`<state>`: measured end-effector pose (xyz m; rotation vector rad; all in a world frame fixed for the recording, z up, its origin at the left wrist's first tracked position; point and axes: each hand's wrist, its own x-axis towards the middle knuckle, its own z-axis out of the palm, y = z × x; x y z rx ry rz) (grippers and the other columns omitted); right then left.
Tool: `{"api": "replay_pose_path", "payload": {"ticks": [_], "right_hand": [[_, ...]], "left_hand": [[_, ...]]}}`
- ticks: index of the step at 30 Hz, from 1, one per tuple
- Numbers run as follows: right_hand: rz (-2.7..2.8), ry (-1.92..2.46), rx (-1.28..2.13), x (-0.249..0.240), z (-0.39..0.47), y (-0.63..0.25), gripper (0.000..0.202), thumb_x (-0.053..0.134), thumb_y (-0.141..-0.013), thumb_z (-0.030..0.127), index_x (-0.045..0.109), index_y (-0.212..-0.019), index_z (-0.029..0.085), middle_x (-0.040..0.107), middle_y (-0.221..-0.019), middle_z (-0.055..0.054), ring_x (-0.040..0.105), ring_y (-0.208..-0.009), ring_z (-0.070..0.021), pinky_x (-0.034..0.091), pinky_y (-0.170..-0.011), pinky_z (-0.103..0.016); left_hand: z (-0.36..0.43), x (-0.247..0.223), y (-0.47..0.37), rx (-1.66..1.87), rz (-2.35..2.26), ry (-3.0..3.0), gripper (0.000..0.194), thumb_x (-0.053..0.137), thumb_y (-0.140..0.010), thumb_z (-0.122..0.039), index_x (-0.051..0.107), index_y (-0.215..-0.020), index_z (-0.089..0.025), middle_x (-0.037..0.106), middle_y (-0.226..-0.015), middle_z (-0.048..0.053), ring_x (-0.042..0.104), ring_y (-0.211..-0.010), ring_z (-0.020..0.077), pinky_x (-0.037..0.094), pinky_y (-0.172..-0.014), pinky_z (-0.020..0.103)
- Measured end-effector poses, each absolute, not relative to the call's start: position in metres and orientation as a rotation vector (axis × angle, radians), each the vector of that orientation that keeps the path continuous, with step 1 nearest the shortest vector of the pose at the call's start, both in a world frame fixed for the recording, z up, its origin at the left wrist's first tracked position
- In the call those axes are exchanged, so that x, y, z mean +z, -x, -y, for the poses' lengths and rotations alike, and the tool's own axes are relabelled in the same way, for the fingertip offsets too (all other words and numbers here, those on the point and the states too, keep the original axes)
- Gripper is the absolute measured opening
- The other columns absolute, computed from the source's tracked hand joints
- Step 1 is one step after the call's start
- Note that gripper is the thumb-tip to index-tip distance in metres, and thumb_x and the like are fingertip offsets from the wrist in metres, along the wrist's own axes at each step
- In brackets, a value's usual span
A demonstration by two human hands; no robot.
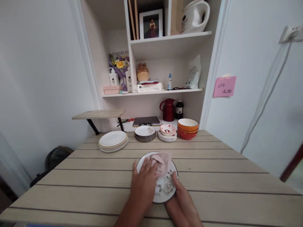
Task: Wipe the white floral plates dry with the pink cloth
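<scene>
A white plate [162,197] with a dark rim and a grey flower pattern is tilted toward me above the near middle of the table. My right hand [181,198] grips its lower right edge, thumb on the rim and the other fingers underneath. Palm down, my left hand [145,178] presses a crumpled pale pink cloth [163,164] against the upper part of the plate. The cloth sticks out past the thumb side of that hand and looks slightly blurred.
Along the table's [94,183] back stand stacked white plates [113,139], dark-rimmed plates [145,131], small plates with bowls [167,130] on top, and orange and red bowls [187,127]. Behind are a red jug [169,110], a dark bottle [179,109] and a small raised shelf [99,114].
</scene>
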<state>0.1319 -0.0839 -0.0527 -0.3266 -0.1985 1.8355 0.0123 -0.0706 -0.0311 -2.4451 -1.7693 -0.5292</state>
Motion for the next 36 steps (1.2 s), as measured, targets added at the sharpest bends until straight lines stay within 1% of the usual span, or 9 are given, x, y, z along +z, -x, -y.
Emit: {"api": "replay_pose_path", "payload": {"ticks": [4,9,15,17,20,22,25,32,36], "right_hand": [[0.222,0.348,1.850,-0.052,0.086,-0.132,0.042,0.057,-0.085,0.042,0.063,-0.119,0.018,0.070,-0.113,-0.011,0.061,-0.109,-0.0236,0.045,-0.098,-0.043],[0.236,0.355,1.862,-0.055,0.089,-0.132,0.046,0.058,-0.084,0.044,0.062,-0.121,0.017,0.069,-0.113,-0.012,0.062,-0.108,-0.0247,0.046,-0.095,-0.045],[0.245,0.370,1.782,-0.063,0.086,-0.135,0.043,0.066,-0.078,0.045,0.067,-0.111,0.018,0.071,-0.105,-0.010,0.066,-0.097,-0.0226,0.053,-0.084,-0.038],[0.222,0.383,1.777,-0.064,0.085,-0.137,0.040,0.068,-0.077,0.043,0.068,-0.108,0.019,0.072,-0.102,-0.008,0.067,-0.092,-0.0204,0.055,-0.079,-0.034],[0.194,0.375,1.775,-0.061,0.086,-0.137,0.036,0.068,-0.078,0.040,0.069,-0.107,0.019,0.072,-0.105,-0.007,0.066,-0.092,-0.0184,0.054,-0.079,-0.031],[0.195,0.358,1.780,-0.057,0.086,-0.136,0.035,0.067,-0.079,0.039,0.068,-0.108,0.019,0.071,-0.109,-0.007,0.065,-0.096,-0.0193,0.053,-0.084,-0.034],[0.224,0.331,1.818,-0.055,0.087,-0.134,0.040,0.063,-0.081,0.043,0.066,-0.113,0.019,0.069,-0.113,-0.009,0.063,-0.105,-0.0225,0.049,-0.093,-0.041],[0.244,0.325,1.871,-0.059,0.088,-0.135,0.045,0.058,-0.084,0.045,0.062,-0.121,0.020,0.069,-0.115,-0.011,0.061,-0.110,-0.0247,0.044,-0.097,-0.046],[0.212,0.334,1.873,-0.055,0.089,-0.132,0.042,0.057,-0.085,0.044,0.064,-0.117,0.018,0.070,-0.112,-0.011,0.061,-0.109,-0.0243,0.046,-0.095,-0.044]], "left_hand": [[0.060,-0.033,-0.003,-0.508,1.796,2.290,0.040,0.036,-0.095,-0.036,0.051,-0.130,-0.026,0.044,-0.143,0.006,0.028,-0.139,0.0233,0.009,-0.113,0.061],[0.075,-0.038,-0.009,-0.504,1.822,2.271,0.038,0.040,-0.094,-0.032,0.057,-0.126,-0.021,0.049,-0.139,0.010,0.035,-0.135,0.0240,0.019,-0.114,0.054],[0.094,-0.047,-0.030,-0.547,1.706,2.542,0.038,0.042,-0.093,-0.027,0.055,-0.128,-0.024,0.045,-0.142,0.005,0.034,-0.136,0.0229,0.034,-0.110,0.045],[0.097,-0.046,-0.037,-0.577,1.661,2.601,0.039,0.040,-0.093,-0.028,0.052,-0.131,-0.025,0.044,-0.143,0.003,0.033,-0.137,0.0215,0.033,-0.111,0.045],[0.094,-0.038,-0.040,-0.634,1.626,2.601,0.037,0.039,-0.094,-0.035,0.052,-0.129,-0.032,0.047,-0.141,-0.001,0.034,-0.136,0.0199,0.019,-0.116,0.053],[0.085,-0.031,-0.037,-0.654,1.641,2.539,0.036,0.039,-0.094,-0.038,0.052,-0.127,-0.035,0.049,-0.140,-0.002,0.034,-0.136,0.0197,0.008,-0.115,0.059],[0.068,-0.027,-0.028,-0.659,1.698,2.388,0.036,0.040,-0.094,-0.037,0.051,-0.128,-0.033,0.049,-0.140,0.000,0.031,-0.138,0.0206,0.005,-0.113,0.063],[0.060,-0.034,-0.017,-0.600,1.760,2.137,0.039,0.039,-0.094,-0.035,0.054,-0.128,-0.022,0.047,-0.141,0.010,0.032,-0.137,0.0245,0.010,-0.113,0.061],[0.076,-0.041,-0.017,-0.552,1.828,2.183,0.037,0.043,-0.093,-0.031,0.060,-0.122,-0.016,0.050,-0.137,0.015,0.039,-0.133,0.0263,0.023,-0.113,0.052]]}}
